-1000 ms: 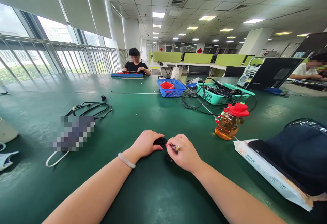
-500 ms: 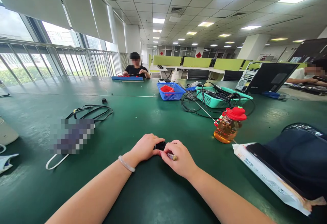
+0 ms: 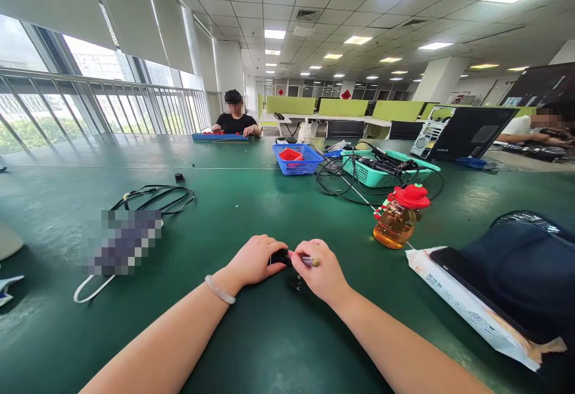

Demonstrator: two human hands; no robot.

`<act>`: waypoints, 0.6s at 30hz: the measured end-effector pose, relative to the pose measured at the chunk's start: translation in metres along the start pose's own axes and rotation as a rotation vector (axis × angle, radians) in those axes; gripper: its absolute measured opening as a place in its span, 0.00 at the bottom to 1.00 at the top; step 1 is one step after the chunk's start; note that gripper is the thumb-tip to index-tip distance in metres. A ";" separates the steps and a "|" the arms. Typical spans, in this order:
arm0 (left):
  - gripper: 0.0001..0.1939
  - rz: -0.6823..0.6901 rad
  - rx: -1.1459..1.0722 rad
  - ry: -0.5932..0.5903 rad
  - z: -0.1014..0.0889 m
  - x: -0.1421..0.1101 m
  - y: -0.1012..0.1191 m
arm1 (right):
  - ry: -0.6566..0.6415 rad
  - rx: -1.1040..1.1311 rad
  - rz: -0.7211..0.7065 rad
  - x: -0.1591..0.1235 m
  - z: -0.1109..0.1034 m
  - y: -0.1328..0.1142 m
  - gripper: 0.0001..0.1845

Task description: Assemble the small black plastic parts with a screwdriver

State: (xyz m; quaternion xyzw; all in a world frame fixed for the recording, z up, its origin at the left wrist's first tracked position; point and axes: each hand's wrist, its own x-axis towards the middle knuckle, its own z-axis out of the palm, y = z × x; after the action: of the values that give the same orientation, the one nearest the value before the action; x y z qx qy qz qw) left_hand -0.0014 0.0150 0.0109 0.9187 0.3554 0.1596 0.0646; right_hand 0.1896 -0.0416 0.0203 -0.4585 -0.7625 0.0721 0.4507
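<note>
My left hand (image 3: pixel 255 260) rests on the green table and is closed on a small black object (image 3: pixel 279 257), pinched between thumb and fingers. What kind of object it is, I cannot make out. My right hand (image 3: pixel 320 269) grips a slim, pen-like tool (image 3: pixel 311 260) with a purplish handle and a gold-coloured end. The tool's other end points at the black object and is hidden by my fingers. Below my right hand, a small black piece with pale marks (image 3: pixel 296 283) lies on the table.
To the right stand a red-lidded bottle (image 3: pixel 398 220) and a white packet (image 3: pixel 467 310) with a phone (image 3: pixel 467 274) on it. Farther back are a blue basket (image 3: pixel 296 167) and a green basket (image 3: pixel 372 177) with cables. A black cable (image 3: pixel 179 202) lies left. Another person (image 3: pixel 233 120) sits across.
My right hand has shifted slightly right and up with the tool. The small black piece below it now shows. My left hand keeps its hold.
</note>
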 end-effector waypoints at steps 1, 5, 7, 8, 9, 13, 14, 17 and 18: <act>0.19 0.007 0.003 0.001 0.000 0.000 0.000 | -0.009 0.003 0.022 0.000 0.000 0.001 0.15; 0.19 0.032 0.017 0.003 -0.002 0.000 0.003 | -0.047 0.034 0.137 0.001 0.000 0.002 0.14; 0.19 0.032 0.029 0.006 -0.003 0.000 0.005 | -0.060 0.057 0.195 0.001 0.000 0.002 0.15; 0.19 0.030 0.033 0.009 -0.004 0.000 0.005 | -0.069 0.073 0.216 0.002 0.001 0.003 0.15; 0.19 0.029 0.035 0.016 -0.004 0.000 0.006 | -0.081 0.093 0.232 0.002 0.001 0.003 0.15; 0.18 0.036 0.025 0.060 -0.005 -0.001 0.007 | -0.129 0.180 0.280 0.004 0.002 0.005 0.15; 0.18 0.040 0.025 0.074 -0.005 -0.001 0.007 | -0.130 0.195 0.282 0.004 0.002 0.005 0.15; 0.19 0.034 0.038 0.125 -0.006 -0.001 0.007 | -0.091 0.219 0.246 0.004 0.000 0.005 0.15; 0.19 0.021 0.045 0.148 -0.007 -0.001 0.007 | -0.063 0.229 0.232 0.004 -0.002 0.005 0.15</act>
State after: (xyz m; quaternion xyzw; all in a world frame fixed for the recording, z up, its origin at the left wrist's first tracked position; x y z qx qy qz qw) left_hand 0.0004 0.0089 0.0186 0.9092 0.3532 0.2198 0.0157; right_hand 0.1940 -0.0366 0.0212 -0.4867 -0.7049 0.2245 0.4645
